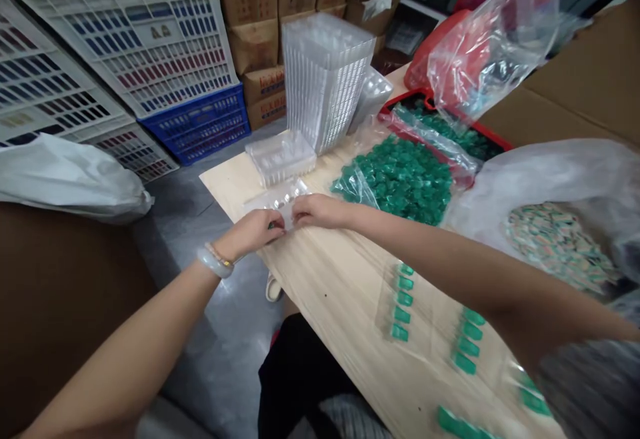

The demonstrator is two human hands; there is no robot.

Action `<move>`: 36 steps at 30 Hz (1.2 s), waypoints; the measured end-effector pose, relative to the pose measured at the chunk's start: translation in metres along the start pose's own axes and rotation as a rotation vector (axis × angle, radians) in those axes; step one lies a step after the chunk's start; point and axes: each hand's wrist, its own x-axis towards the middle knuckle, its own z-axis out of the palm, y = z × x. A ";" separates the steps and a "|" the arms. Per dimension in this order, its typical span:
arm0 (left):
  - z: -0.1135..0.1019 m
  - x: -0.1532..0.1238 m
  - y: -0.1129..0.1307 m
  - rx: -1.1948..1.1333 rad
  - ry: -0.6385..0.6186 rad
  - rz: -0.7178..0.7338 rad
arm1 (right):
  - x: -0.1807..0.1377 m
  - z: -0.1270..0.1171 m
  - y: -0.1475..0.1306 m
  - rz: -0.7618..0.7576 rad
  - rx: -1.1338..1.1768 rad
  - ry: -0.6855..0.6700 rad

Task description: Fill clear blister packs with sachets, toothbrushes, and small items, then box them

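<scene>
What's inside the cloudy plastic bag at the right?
Many small, multicoloured pieces show through the mouth of the bag. Whatever lies beneath the top layer is covered.

The left hand [257,229] mostly hides a green bit [273,225] — its shape cannot be told — and the right hand [320,211] covers part of the clear tray [273,198]. The lower edge cuts off the nearest green pieces [457,422]. The contents [563,242] of the white bag [545,172] are too small to identify; print on the cartons [267,99] is blurred.
</scene>
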 end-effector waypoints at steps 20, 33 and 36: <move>0.001 0.005 -0.003 0.001 -0.017 -0.025 | 0.001 -0.004 0.001 0.016 0.022 -0.007; 0.003 0.005 -0.002 0.082 0.006 0.003 | 0.004 -0.002 -0.027 0.042 -0.526 -0.218; 0.002 0.004 -0.004 0.000 0.002 0.002 | 0.002 -0.005 -0.035 -0.012 -0.593 -0.273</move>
